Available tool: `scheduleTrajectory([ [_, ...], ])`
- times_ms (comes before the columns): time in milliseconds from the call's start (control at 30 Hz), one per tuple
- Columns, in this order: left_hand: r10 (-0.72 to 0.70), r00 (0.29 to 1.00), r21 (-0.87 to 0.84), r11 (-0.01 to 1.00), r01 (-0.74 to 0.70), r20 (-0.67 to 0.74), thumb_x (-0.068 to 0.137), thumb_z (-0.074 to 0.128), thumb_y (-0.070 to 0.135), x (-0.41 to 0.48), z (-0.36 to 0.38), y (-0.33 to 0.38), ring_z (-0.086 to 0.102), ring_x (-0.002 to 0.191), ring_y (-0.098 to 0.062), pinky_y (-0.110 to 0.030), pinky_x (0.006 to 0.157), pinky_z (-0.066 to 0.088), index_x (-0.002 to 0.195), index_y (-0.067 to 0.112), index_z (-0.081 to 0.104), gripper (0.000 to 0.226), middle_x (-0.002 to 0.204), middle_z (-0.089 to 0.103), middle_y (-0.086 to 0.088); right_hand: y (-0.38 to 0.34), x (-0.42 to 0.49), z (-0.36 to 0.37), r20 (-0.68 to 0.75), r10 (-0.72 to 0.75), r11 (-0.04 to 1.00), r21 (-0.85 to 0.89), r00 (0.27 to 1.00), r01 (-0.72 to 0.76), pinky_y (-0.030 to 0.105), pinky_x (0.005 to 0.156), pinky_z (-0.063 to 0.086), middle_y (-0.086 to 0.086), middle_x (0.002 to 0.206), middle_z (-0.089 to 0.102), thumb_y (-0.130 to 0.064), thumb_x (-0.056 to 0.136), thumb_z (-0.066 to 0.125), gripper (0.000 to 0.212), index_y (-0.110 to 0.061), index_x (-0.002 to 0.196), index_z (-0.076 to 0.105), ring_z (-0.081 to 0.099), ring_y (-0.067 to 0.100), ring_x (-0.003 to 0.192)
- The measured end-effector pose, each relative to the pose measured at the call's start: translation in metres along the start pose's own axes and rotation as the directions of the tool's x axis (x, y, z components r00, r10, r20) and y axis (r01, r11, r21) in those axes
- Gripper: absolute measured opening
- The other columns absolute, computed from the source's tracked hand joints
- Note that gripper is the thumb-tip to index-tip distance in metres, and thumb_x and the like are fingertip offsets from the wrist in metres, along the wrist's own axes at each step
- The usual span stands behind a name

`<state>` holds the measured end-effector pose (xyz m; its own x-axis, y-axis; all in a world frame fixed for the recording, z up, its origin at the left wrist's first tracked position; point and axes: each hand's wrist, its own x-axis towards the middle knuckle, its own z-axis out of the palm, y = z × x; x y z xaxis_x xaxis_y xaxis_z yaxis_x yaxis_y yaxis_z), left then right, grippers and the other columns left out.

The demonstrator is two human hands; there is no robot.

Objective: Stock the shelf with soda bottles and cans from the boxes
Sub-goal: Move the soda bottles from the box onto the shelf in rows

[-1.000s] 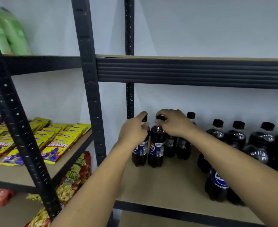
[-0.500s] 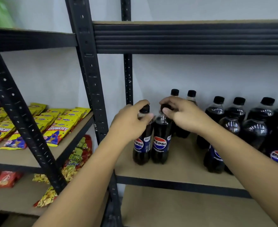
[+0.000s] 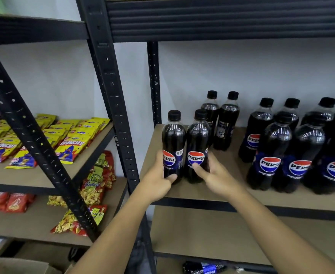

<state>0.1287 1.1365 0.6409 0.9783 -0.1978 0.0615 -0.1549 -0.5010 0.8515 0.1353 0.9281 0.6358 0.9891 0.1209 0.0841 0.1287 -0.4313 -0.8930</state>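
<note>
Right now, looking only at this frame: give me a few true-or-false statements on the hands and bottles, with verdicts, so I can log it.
1. The left hand grips the left front bottle low on its body. True.
2. The right hand holds the right front bottle by its cap. False: it grips around the label, and the cap is free.
3. Two more small bottles stand behind the held pair. True.
4. The large bottles stand left of the held pair. False: they stand to its right, on the same shelf.
5. A lying bottle shows at the bottom of the view. True.
</note>
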Motion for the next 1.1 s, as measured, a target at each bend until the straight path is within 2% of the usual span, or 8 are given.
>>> scheduleTrajectory([
  [133,-0.006,0.991,-0.012,1.0,0.005,-0.136,0.09,0.077,0.026,-0.003,0.011,-0.012,0.05,0.117,0.001,-0.003,0.083,0.033,0.142,0.035,0.038,0.065,0.126,0.052,0.022,0.015,-0.008,0.009,0.01,0.011,1.0,0.007,1.0,-0.011,0.038,0.12,0.031,-0.022,0.148,0.046,-0.035,0.099,0.061,0.059,-0.045,0.15,0.032,0.039,0.001,0.139],
  [233,0.01,0.979,0.014,1.0,-0.007,-0.205,0.081,0.082,0.043,-0.004,0.016,-0.019,0.052,0.117,-0.003,-0.009,0.085,0.038,0.137,0.035,0.045,0.068,0.13,0.053,0.013,0.024,-0.009,0.012,-0.02,0.017,0.997,-0.073,1.0,-0.019,0.044,0.119,0.032,-0.016,0.143,0.044,-0.036,0.096,0.065,0.06,-0.044,0.147,0.036,0.037,0.007,0.139],
  [400,0.012,0.985,-0.004,1.0,-0.013,-0.172,0.086,0.08,0.029,-0.003,0.015,-0.026,0.054,0.125,-0.007,-0.025,0.102,0.043,0.14,0.033,0.047,0.063,0.134,0.057,0.013,0.023,-0.009,0.007,-0.016,0.013,1.0,0.016,1.0,-0.013,0.036,0.119,0.033,-0.018,0.142,0.047,-0.025,0.093,0.072,0.062,-0.049,0.14,0.042,0.042,0.0,0.134],
  [600,-0.012,0.963,-0.096,0.995,-0.015,-0.271,0.087,0.08,0.02,-0.017,0.021,-0.022,0.056,0.121,0.0,-0.022,0.102,0.046,0.146,0.034,0.038,0.074,0.123,0.056,0.029,0.024,-0.01,0.005,-0.024,0.004,1.0,0.028,1.0,-0.004,0.036,0.111,0.044,-0.018,0.136,0.057,-0.033,0.086,0.08,0.06,-0.065,0.125,0.047,0.054,0.0,0.125],
  [700,-0.006,0.949,-0.11,0.993,-0.031,-0.316,0.088,0.079,0.019,-0.023,0.026,-0.024,0.055,0.125,-0.004,-0.029,0.109,0.046,0.149,0.031,0.036,0.075,0.137,0.058,0.016,0.022,-0.013,0.004,-0.02,0.003,0.996,0.094,1.0,-0.001,0.029,0.101,0.052,-0.011,0.128,0.063,-0.024,0.084,0.083,0.055,-0.055,0.119,0.053,0.065,0.0,0.11],
  [800,0.022,0.93,-0.066,0.997,-0.049,-0.367,0.089,0.077,0.018,-0.024,0.027,-0.028,0.054,0.127,-0.006,-0.034,0.11,0.046,0.148,0.033,0.037,0.073,0.138,0.056,0.011,0.02,-0.016,0.005,-0.006,-0.011,0.992,0.124,1.0,0.012,0.023,0.094,0.053,-0.009,0.125,0.066,-0.019,0.083,0.084,0.055,-0.05,0.119,0.056,0.067,0.001,0.108],
  [1033,0.115,0.904,0.066,0.993,-0.096,-0.413,0.093,0.071,0.017,-0.029,0.028,-0.029,0.045,0.132,-0.011,-0.03,0.108,0.04,0.155,0.03,0.033,0.073,0.141,0.052,0.001,0.021,-0.016,0.006,0.02,-0.059,0.989,0.137,0.998,0.056,0.025,0.099,0.052,-0.003,0.126,0.064,-0.008,0.082,0.082,0.06,-0.034,0.131,0.059,0.067,0.009,0.109],
  [1100,0.128,0.898,0.081,0.991,-0.104,-0.42,0.094,0.07,0.022,-0.029,0.028,-0.031,0.045,0.134,-0.012,-0.03,0.108,0.04,0.155,0.029,0.033,0.072,0.142,0.053,0.002,0.021,-0.017,0.006,0.018,-0.074,0.989,0.133,0.997,0.071,0.024,0.098,0.052,-0.002,0.126,0.064,-0.008,0.082,0.083,0.059,-0.038,0.128,0.059,0.067,0.009,0.108],
])
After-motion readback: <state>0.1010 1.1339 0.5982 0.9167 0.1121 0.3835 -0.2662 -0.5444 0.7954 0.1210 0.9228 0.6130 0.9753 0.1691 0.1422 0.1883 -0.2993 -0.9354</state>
